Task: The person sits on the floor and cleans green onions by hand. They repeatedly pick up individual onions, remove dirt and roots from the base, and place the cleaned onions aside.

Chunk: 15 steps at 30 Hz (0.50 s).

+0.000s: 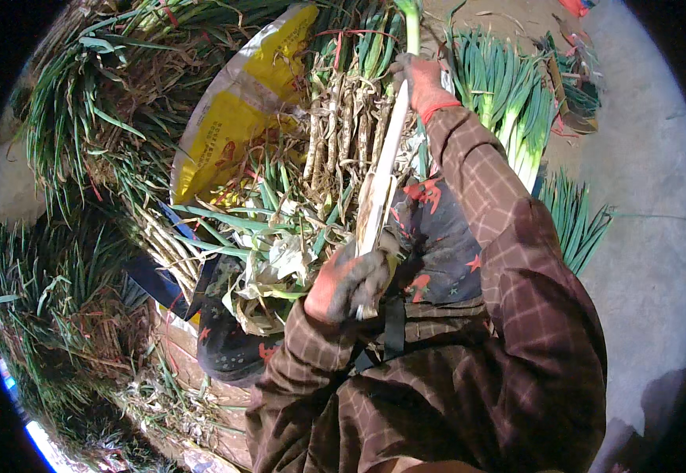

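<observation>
My left hand, in an orange and grey work glove, is closed around the lower end of a long green onion, near my lap. Loose brownish outer skin hangs along its white stalk. My right hand, gloved alike, grips the same onion higher up, where white turns to green. Soil-stained, unpeeled green onions lie just left of the stalk, tied with red string. Peeled leaves and pale skins are heaped over my lap beside my left hand.
Clean green onions lie beyond my right forearm, with more green tops nearer me. A yellow printed sack spreads at the left. Large piles of green onions fill the far left. Grey concrete floor runs along the right.
</observation>
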Tool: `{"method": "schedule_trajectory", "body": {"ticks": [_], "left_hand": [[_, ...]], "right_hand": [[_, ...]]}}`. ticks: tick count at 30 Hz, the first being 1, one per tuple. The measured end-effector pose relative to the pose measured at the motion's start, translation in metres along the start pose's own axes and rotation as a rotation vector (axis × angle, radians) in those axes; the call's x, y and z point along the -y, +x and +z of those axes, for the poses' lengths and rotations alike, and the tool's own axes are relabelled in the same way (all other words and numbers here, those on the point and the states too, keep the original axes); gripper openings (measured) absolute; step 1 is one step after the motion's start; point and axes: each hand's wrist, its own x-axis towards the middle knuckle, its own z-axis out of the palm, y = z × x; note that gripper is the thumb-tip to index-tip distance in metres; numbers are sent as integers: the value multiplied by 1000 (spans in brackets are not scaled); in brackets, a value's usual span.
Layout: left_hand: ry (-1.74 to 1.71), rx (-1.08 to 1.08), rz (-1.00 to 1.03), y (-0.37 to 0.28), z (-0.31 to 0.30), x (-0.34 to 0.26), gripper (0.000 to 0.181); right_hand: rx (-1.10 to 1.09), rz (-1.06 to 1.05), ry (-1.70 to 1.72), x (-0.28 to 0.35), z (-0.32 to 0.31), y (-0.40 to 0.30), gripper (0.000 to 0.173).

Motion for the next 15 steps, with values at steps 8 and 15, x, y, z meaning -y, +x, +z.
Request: {"method": "schedule_trajectory", "body": {"ticks": [8, 15], "left_hand": [[228, -44, 9, -98, -28, 28, 30], [1982, -451, -19, -112, -93, 27, 30]], "right_hand": [[-220, -137, -129, -38, -35, 76, 12], [-243, -259, -10, -13, -41, 58, 17]]}}
